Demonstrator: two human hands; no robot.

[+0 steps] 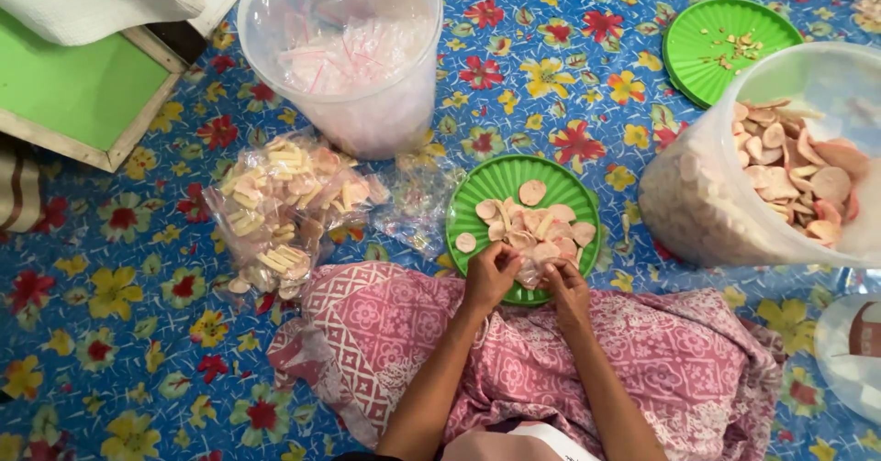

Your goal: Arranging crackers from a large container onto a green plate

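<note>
Our left hand [491, 276] and right hand [564, 287] pinch a small clear plastic bag [529, 273], axis unclear, over the round green plastic lid [477, 186] holding pale crackers [532, 222].

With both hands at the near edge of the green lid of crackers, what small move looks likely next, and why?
Probably sealing the small clear bag pinched between the left hand and right hand, then setting it on the pile of filled bags, since it appears already filled.
</note>
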